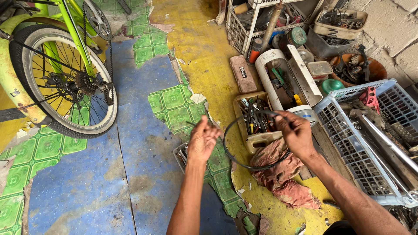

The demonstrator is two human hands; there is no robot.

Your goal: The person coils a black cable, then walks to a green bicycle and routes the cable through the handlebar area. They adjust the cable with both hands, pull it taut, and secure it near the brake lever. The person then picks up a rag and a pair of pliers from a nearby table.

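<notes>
My left hand [202, 140] and my right hand [296, 132] are raised over the floor, holding a black cable [230, 152] bent into a loop between them. The left hand pinches one end near a thin wire tip. The right hand grips the cable's other side above a cream box of hand tools [256, 140]. A reddish rag [281, 174] lies under the loop on the floor.
A green bicycle's rear wheel [65, 82] with chain and sprockets stands at the left. A white open toolbox [287, 78], a white plastic crate [348, 143] with metal parts, a small tray [182, 154] and more bins crowd the right. The floor is patched blue, green and yellow.
</notes>
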